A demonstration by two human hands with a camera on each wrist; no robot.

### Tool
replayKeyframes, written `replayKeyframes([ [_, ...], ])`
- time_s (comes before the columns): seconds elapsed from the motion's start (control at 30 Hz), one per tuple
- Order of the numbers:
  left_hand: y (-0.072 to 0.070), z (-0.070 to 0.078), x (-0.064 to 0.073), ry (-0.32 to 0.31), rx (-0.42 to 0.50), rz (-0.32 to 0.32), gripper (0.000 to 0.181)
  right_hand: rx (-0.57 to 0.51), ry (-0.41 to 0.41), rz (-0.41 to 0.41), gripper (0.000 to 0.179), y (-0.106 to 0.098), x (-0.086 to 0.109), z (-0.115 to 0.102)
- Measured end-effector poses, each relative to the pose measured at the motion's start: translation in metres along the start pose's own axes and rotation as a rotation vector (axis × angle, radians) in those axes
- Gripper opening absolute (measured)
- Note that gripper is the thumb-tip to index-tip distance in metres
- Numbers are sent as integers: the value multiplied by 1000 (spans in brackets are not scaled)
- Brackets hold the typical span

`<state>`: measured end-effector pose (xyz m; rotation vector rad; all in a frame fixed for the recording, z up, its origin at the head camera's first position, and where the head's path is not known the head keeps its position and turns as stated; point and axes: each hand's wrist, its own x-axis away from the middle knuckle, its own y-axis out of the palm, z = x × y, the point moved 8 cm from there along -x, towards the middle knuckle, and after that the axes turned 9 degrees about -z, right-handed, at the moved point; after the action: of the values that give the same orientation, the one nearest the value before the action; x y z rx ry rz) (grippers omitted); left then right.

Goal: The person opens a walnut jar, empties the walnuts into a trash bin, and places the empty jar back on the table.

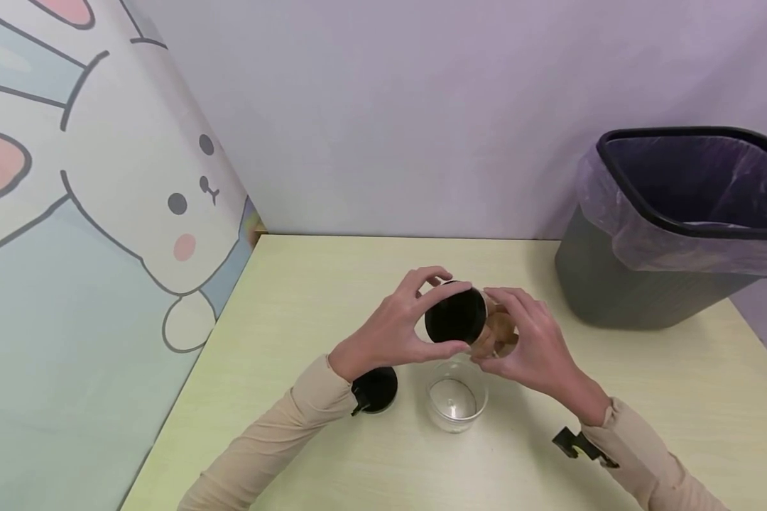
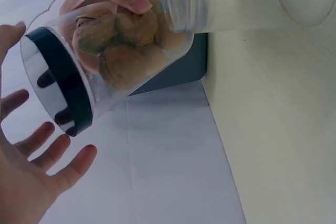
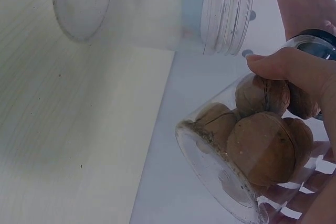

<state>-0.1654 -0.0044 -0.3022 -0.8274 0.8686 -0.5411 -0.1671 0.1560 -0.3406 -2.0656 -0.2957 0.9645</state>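
My right hand (image 1: 537, 348) holds a clear jar (image 3: 218, 174), tilted above the table, its fingers and thumb round the wall. Several brown walnuts (image 3: 262, 148) lie inside it. A black screw lid (image 1: 455, 316) covers the jar's mouth, which points left. Around that lid my left hand (image 1: 399, 319) is spread; in the left wrist view its fingers stand relaxed and mostly apart from the rim. Just below the hands, a second clear jar (image 1: 454, 404) stands upright and uncovered on the table, nothing seen inside. Another black lid (image 1: 378, 390) lies beside it, partly hidden by the left wrist.
A grey bin (image 1: 645, 284) with a black rim and a plastic liner stands at the table's back right. The pale table (image 1: 319, 284) meets a light wall at the back. To the left is a panel (image 1: 128, 170) with a cartoon rabbit.
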Motion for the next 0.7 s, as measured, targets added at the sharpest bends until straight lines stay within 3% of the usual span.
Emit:
replayKeyframes([
  [0.33,-3,26,-1,243,-16,-133,61,-8,4,-19,96,0,1,1],
  [0.47,-1,30,-1,264,-43,-168,66,-11,5,-18,96,-1,1,1],
  [0.7,3,28,-2,239,-22,-186,73,-14,6,-23,95,-1,1,-1],
])
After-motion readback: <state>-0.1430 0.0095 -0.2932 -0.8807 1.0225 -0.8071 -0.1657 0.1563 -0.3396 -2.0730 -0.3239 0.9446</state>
